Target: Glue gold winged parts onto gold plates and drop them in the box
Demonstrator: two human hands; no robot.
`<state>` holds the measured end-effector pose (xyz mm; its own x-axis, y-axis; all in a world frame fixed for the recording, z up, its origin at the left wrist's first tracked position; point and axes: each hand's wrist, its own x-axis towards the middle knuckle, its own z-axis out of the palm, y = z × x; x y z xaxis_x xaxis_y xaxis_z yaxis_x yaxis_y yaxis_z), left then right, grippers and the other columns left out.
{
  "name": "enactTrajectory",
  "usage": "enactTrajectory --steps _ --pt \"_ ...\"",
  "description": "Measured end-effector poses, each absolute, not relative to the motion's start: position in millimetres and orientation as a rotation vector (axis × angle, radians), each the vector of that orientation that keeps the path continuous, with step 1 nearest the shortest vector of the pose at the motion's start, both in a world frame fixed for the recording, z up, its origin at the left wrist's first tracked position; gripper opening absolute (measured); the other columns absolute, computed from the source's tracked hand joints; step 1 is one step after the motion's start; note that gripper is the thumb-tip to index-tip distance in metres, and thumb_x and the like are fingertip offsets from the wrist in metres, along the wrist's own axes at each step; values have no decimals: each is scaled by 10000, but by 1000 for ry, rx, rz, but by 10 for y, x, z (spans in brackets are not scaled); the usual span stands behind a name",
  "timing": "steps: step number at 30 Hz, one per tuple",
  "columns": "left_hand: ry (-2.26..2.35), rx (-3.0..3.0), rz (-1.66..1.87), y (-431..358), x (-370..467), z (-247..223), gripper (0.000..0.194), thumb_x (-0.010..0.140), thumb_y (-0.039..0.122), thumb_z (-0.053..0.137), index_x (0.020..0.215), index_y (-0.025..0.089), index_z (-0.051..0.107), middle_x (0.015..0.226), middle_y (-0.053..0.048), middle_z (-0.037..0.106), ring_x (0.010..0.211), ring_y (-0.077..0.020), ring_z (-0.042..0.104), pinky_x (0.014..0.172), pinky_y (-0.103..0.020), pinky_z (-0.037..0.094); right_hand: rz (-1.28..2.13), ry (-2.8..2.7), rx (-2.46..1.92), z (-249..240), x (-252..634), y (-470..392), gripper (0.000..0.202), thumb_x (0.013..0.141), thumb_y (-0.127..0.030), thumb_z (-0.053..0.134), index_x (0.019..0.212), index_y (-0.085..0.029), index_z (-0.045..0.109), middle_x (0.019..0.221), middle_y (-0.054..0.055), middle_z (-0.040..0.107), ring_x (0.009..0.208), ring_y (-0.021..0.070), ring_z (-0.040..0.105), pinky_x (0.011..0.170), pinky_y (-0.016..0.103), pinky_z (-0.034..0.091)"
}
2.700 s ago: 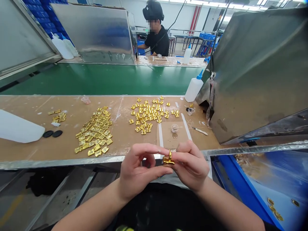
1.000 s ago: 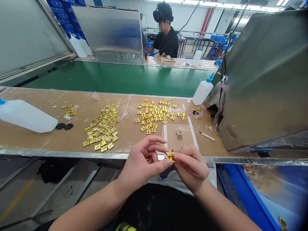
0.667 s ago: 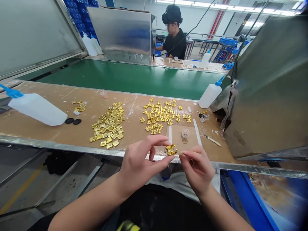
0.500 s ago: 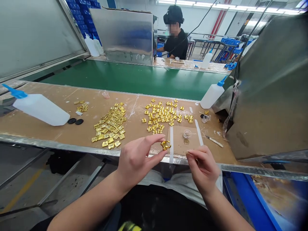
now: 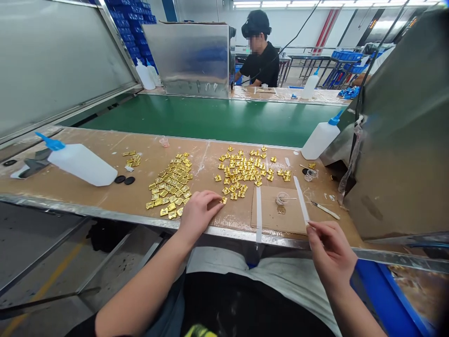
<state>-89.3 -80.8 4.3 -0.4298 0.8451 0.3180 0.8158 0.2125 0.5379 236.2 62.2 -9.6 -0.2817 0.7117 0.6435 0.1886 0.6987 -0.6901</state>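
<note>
My left hand (image 5: 200, 211) is closed in a pinch on a small gold-coloured piece (image 5: 224, 200), low over the table at the near edge of a cluster of upright gold pieces (image 5: 245, 167). To its left lies a batch of flat rectangular gold pieces (image 5: 171, 182). My right hand (image 5: 331, 248) hovers by the table's front edge, thumb and forefinger pressed together; whatever is between them is too small to make out. Between the hands, a small clear cup with a thin stick (image 5: 281, 199) stands on a cardboard sheet (image 5: 270, 220) edged with white tape strips.
A white squeeze bottle (image 5: 82, 164) lies at left beside two black discs (image 5: 125, 179). Another bottle (image 5: 321, 140) stands at right, and a craft knife (image 5: 326, 210) lies nearby. Beyond runs a green conveyor belt (image 5: 210, 117); a person (image 5: 261, 61) sits across it.
My left hand has gone left and down with the gold piece, from above the table to the cluster's near edge. My right hand has shifted right. The view has swung slightly.
</note>
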Motion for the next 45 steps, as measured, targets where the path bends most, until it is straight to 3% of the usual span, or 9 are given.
enactTrajectory --steps 7,10,18,22,28,32,35,40,45 --pt "2541 1694 833 -712 -1198 257 187 969 321 768 1143 260 736 1180 -21 741 1114 -246 650 962 -368 517 554 -1863 -769 -109 2438 659 127 964 -221 729 1085 -230 765 886 28 629 737 160 574 634 304 427" --pt "2733 1605 686 -793 -1545 383 194 990 310 710 1154 211 740 1185 -76 740 1120 -300 641 976 -425 509 609 -1927 -830 -107 2502 776 139 985 -311 703 1090 -239 759 902 34 664 748 178 600 648 310 441" --pt "2792 1675 221 -651 -2079 420 236 979 315 605 988 205 814 1101 -124 735 1037 -353 621 902 -442 515 633 -2182 -1039 124 2337 1304 406 1041 -559 525 837 -229 642 805 28 661 774 219 611 704 323 418" --pt "2737 1765 187 -594 -2070 396 318 980 288 509 888 182 794 1071 -175 709 1068 -392 611 898 -476 515 574 -2413 -1103 249 2141 1395 519 1067 -581 419 696 -225 481 726 26 598 727 215 570 657 316 332" --pt "2723 1742 390 -583 -2046 471 325 962 263 414 880 160 712 1021 -235 699 1082 -452 621 877 -533 506 496 -2577 -1097 260 1953 1406 468 1058 -507 466 690 -218 449 721 21 592 695 194 523 629 309 262" --pt "2662 1609 735 -493 -1744 554 371 1053 384 361 1092 182 669 999 -140 734 952 -336 687 837 -426 526 347 -2642 -1005 330 1860 1411 399 1061 -426 473 726 -209 495 759 24 608 698 177 524 628 307 242" --pt "2159 1408 1196 -355 -1253 533 352 1055 431 448 1238 198 638 1032 -87 735 886 -238 679 710 -307 510 244 -2733 -958 445 1783 1434 366 1054 -373 474 736 -203 530 808 38 632 706 175 530 622 324 202" --pt "1687 1342 1187 -120 -390 348 412 1062 412 442 1363 206 634 944 -53 700 570 -135 530 486 -243 407 463 -2696 -974 584 1669 1540 333 907 -285 603 613 -199 472 695 21 560 643 159 439 607 341 145" --pt "1557 1382 1150 -13 -48 214 411 1036 390 550 1383 211 680 823 -23 670 604 -151 521 547 -261 425 779 -2495 -1016 444 1650 1715 357 810 -284 585 543 -215 359 531 -35 375 550 131 342 556 305 185"
